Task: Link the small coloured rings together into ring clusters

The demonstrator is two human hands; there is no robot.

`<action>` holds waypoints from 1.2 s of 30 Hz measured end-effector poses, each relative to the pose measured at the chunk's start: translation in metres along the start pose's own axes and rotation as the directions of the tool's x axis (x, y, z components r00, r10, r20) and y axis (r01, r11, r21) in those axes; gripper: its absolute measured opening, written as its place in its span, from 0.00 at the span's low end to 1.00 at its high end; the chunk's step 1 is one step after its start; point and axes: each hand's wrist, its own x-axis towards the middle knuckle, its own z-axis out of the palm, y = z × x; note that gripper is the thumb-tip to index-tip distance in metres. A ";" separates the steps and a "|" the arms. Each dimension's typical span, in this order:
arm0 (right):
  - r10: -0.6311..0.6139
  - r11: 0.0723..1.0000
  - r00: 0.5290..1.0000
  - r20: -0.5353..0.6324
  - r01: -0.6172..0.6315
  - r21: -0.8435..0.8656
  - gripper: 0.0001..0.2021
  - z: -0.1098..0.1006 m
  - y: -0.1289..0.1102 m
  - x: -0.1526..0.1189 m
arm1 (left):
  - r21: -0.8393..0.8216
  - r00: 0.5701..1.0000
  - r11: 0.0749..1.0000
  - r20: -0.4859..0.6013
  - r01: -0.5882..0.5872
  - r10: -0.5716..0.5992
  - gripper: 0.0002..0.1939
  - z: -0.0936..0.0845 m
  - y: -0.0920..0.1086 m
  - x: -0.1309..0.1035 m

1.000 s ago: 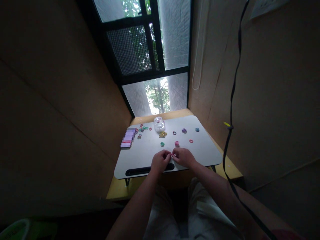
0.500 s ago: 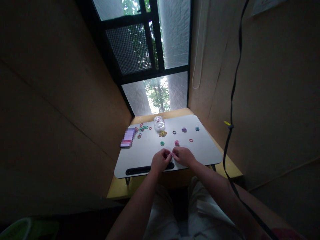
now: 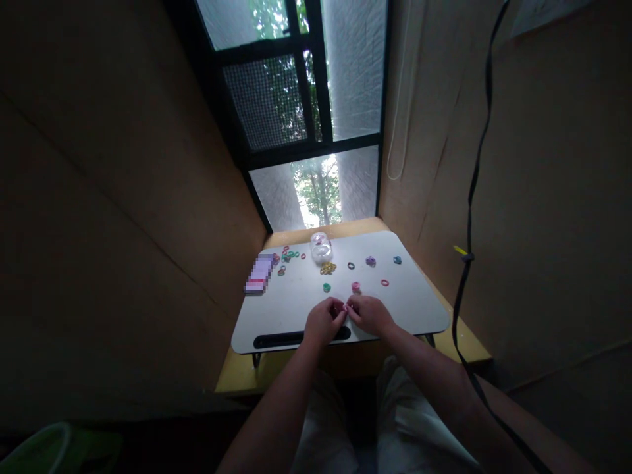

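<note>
My left hand (image 3: 323,321) and my right hand (image 3: 371,315) meet over the front part of a white lap table (image 3: 291,313). Pinched between the fingertips of both is a small pink hair tie (image 3: 346,307), mostly hidden by the fingers. Just beyond my hands lie a bunch of pink hair ties (image 3: 356,287) and a green bunch (image 3: 326,288). A single red-pink hair tie (image 3: 385,283) lies to the right. Farther back are yellow hair ties (image 3: 328,268), a dark one (image 3: 351,266), a purple bunch (image 3: 370,261) and a blue bunch (image 3: 397,260).
A clear jar (image 3: 321,249) stands at the table's back. Mixed hair ties (image 3: 288,255) lie at the back left, near a phone (image 3: 260,274). A black slot (image 3: 279,340) runs along the front edge. A dark cord (image 3: 459,299) hangs on the right.
The whole view has shifted slightly, so things appear a little more to the right and lower. Both hands stay together on the pink hair tie, with only slight finger movement.
</note>
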 end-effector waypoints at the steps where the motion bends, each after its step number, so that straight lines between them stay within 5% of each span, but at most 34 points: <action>1: 0.003 1.000 1.000 0.002 -0.003 -0.002 0.10 0.000 0.000 0.000 | 0.002 1.000 1.000 0.003 -0.002 0.002 0.09 0.000 0.000 0.000; 28: -0.023 0.999 1.000 0.000 0.023 -0.038 0.13 0.001 0.001 0.000 | -0.044 0.999 0.999 0.035 0.012 -0.010 0.10 -0.002 0.000 -0.001; 36: -0.025 0.997 0.999 -0.045 0.029 0.075 0.08 -0.003 -0.003 -0.004 | -0.010 1.000 1.000 0.007 -0.028 0.028 0.09 0.001 -0.004 0.001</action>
